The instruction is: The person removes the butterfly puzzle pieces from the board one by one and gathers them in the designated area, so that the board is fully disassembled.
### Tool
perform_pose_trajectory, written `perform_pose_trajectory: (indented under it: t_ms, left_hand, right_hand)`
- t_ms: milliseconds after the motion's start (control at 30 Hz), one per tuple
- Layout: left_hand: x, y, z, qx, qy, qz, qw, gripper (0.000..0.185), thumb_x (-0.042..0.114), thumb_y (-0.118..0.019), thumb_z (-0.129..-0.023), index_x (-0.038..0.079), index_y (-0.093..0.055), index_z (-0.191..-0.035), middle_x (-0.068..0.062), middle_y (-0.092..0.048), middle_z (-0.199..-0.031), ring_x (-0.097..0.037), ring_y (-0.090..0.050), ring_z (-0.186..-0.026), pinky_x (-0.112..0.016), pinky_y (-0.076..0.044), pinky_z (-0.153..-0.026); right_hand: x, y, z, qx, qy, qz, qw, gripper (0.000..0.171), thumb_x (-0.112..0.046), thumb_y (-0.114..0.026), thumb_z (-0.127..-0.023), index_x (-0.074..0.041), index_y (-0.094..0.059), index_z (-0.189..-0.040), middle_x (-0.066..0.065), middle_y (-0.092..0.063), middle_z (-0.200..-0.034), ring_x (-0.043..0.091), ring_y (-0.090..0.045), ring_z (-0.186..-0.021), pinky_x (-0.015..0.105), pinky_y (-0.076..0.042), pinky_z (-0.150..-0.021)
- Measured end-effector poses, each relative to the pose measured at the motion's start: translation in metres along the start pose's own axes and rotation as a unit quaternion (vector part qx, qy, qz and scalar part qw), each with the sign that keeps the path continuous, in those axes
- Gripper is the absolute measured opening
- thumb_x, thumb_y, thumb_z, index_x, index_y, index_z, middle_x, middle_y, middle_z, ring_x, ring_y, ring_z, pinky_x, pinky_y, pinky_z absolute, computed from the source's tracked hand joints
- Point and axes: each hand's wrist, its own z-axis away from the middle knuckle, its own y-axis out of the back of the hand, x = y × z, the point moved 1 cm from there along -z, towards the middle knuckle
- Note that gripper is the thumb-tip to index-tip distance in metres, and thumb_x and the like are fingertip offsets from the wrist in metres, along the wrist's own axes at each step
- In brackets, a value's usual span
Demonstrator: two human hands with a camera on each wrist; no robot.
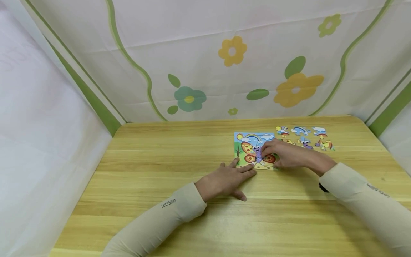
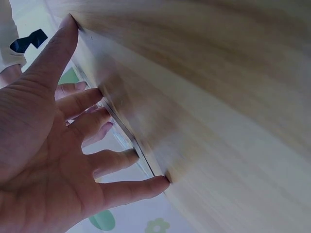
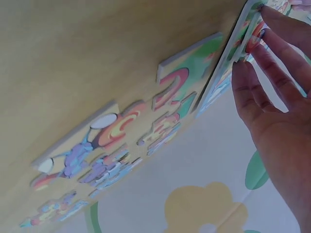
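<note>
Puzzle board [image 1: 253,150] with the butterfly picture lies flat on the wooden table [image 1: 160,171], right of its middle and toward the far edge. Most of the picture looks filled in: sun, rainbow, cloud, tree and the butterfly's wings all read as one image from the head view. Just beyond the board's right edge sit the loose pieces [image 1: 303,137], a small cluster in two rough rows, none touching the board, so a fair share of placing seems left, unless those belong to a second set.

The right hand [image 1: 282,153] rests over the board's right half, fingers bent down onto the butterfly's lower wing; from the right wrist view the fingertips [image 3: 252,46] press against the board's face and edge, probably seating or lifting one piece, though I cannot tell whether anything is pinched between them. The left hand [image 1: 229,178] lies flat on the table at the board's near left corner, fingers spread and straight, fingertips [image 2: 160,182] touching the board's edge as if steadying it.

The right hand hides the board's lower right part, so any empty slot there is unseen. Both wrist views are steep and blurred: the left one shows only the board's thin edge, the right one shows the loose pieces [image 3: 121,141] smeared along the table. How many pieces there are is hard to count.
</note>
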Motion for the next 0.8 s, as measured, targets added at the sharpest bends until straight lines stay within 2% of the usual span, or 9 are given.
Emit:
perform_pose_trajectory:
  t_ms: [233,500,800]
  left_hand:
    - [0.000,0.000,-0.001,-0.003,0.000,0.001,1.0000,0.091,0.061,-0.066,-0.093,0.031,-0.025,-0.168,0.013,-0.015,-0.176,-0.039,-0.018,-0.162,-0.063,-0.040,-0.118]
    - [0.001,0.000,0.000,-0.005,0.001,0.010,0.9999,0.091,0.059,-0.067,-0.094,0.031,-0.024,-0.168,0.013,-0.014,-0.176,-0.039,-0.017,-0.163,-0.064,-0.039,-0.119]
    - [0.000,0.000,0.001,-0.007,0.004,0.016,0.9998,0.091,0.059,-0.067,-0.094,0.031,-0.023,-0.168,0.013,-0.014,-0.176,-0.039,-0.015,-0.163,-0.064,-0.038,-0.119]
  right_hand:
    - [0.000,0.002,0.002,0.000,-0.008,0.006,1.000,0.039,0.006,-0.080,-0.080,-0.007,-0.076,-0.116,0.016,-0.065,-0.133,0.043,-0.057,-0.128,0.060,-0.051,-0.104]
    - [0.002,0.000,0.004,0.007,-0.010,0.010,1.000,0.042,0.007,-0.081,-0.077,-0.008,-0.075,-0.116,0.015,-0.064,-0.133,0.042,-0.056,-0.128,0.063,-0.048,-0.107]
    - [0.004,0.007,0.021,0.035,-0.025,0.014,0.999,0.045,0.012,-0.071,-0.076,-0.011,-0.075,-0.116,0.012,-0.065,-0.131,0.042,-0.056,-0.129,0.063,-0.049,-0.104]
